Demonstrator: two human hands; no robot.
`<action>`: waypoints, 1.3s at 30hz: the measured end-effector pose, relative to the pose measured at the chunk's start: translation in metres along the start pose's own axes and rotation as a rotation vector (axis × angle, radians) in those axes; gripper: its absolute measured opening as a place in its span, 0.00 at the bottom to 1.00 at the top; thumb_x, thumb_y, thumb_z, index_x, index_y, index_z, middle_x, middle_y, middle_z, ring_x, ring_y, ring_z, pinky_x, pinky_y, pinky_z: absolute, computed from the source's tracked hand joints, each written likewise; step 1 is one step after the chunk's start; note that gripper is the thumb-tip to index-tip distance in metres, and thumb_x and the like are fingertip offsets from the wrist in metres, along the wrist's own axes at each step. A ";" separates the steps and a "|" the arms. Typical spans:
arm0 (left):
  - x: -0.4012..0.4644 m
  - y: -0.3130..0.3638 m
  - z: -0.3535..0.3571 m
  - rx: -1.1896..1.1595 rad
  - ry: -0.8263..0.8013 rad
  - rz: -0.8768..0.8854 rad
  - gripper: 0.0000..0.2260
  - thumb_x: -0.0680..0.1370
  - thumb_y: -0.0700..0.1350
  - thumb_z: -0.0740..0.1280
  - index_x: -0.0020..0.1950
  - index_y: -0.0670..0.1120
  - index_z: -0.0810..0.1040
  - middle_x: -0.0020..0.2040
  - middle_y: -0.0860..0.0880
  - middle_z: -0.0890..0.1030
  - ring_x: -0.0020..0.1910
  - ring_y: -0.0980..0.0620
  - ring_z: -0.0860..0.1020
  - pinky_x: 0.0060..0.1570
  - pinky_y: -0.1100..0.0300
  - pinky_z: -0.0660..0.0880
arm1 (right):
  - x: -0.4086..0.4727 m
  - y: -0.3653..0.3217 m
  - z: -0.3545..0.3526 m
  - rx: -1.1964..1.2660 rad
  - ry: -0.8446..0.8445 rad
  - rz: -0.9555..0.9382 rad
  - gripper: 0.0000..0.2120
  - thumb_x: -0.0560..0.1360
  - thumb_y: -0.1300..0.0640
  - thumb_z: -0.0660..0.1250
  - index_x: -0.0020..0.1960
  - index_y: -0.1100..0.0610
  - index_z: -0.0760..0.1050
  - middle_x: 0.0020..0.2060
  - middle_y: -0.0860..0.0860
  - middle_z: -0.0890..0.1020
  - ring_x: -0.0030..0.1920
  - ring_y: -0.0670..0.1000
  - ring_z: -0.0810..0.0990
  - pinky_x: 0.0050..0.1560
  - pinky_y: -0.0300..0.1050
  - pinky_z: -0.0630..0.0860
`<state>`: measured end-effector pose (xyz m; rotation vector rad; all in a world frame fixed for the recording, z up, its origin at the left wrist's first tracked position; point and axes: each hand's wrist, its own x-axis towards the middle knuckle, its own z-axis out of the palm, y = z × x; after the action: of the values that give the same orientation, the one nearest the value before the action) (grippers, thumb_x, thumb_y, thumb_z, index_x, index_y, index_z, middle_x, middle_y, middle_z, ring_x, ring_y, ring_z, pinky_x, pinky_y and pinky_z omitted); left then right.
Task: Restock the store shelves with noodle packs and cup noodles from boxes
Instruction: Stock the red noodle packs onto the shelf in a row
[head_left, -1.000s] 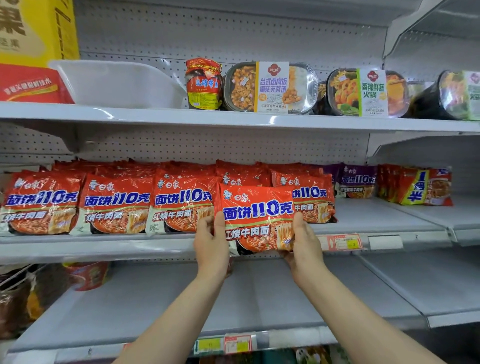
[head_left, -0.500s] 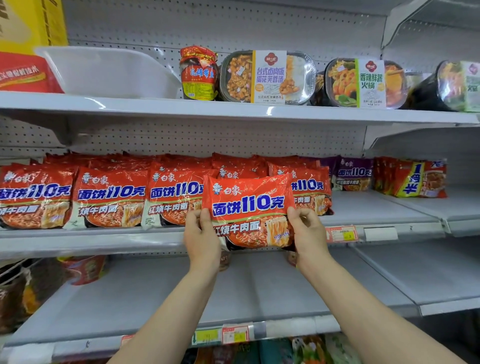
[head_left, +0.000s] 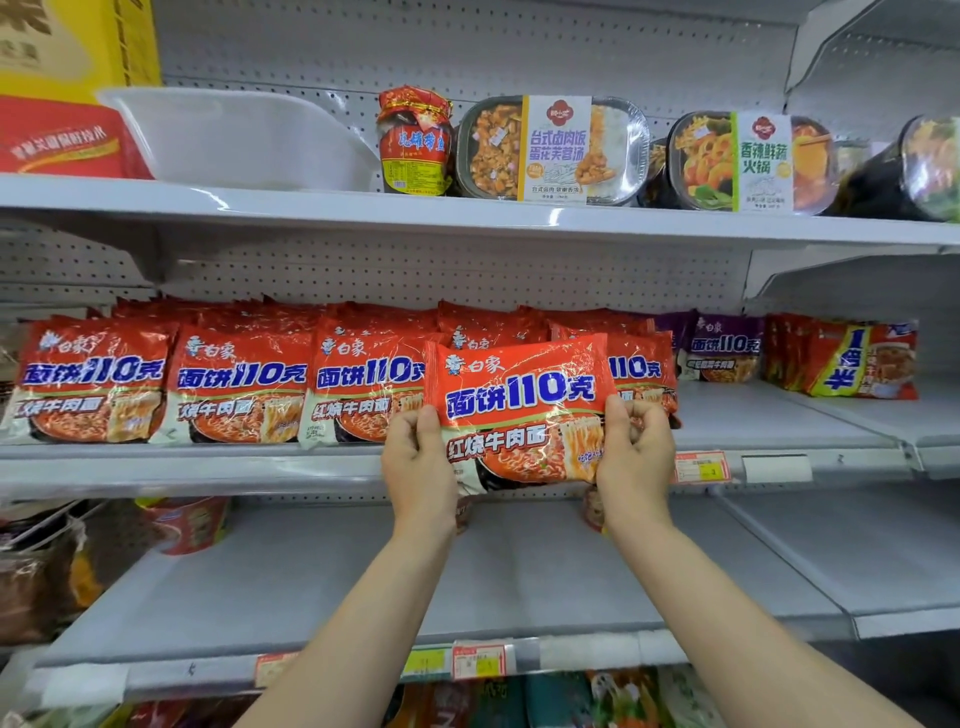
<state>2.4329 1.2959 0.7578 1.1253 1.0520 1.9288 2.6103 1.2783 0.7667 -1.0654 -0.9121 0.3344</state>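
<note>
left hand (head_left: 418, 464): noodle pack (head_left: 519, 410) is pinched at its left edge
pack spot: held upright, just in front of the shelved row (head_left: 234, 384)
right hand (head_left: 635, 457): right edge gripped, fingers curled
next, probably: gets slotted into the row's gap

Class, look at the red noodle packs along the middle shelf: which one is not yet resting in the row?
The red noodle pack in front, held at its lower corners by the left hand and right hand. The others stand in the row on the middle shelf.
</note>
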 end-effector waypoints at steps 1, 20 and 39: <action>0.002 0.001 -0.002 0.002 -0.024 0.004 0.11 0.84 0.52 0.61 0.42 0.55 0.74 0.48 0.44 0.82 0.50 0.41 0.81 0.50 0.42 0.81 | 0.001 0.001 0.000 -0.006 -0.005 -0.014 0.10 0.83 0.46 0.62 0.46 0.50 0.70 0.43 0.52 0.83 0.45 0.55 0.85 0.46 0.61 0.83; 0.098 0.020 0.011 0.462 -0.245 0.091 0.08 0.83 0.47 0.64 0.48 0.45 0.77 0.34 0.44 0.83 0.26 0.54 0.82 0.31 0.55 0.78 | 0.085 0.010 0.030 -0.177 -0.057 0.011 0.08 0.78 0.51 0.72 0.41 0.50 0.78 0.40 0.46 0.82 0.43 0.47 0.80 0.45 0.44 0.75; 0.101 -0.022 0.031 0.743 -0.120 0.242 0.07 0.82 0.49 0.66 0.45 0.49 0.75 0.34 0.52 0.81 0.33 0.52 0.83 0.38 0.50 0.81 | 0.093 0.046 0.034 -0.363 -0.029 0.053 0.10 0.79 0.50 0.69 0.46 0.56 0.81 0.38 0.44 0.80 0.40 0.45 0.76 0.45 0.43 0.71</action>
<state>2.4225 1.3993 0.7852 1.8105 1.6935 1.6364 2.6480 1.3799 0.7780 -1.4228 -0.9946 0.2324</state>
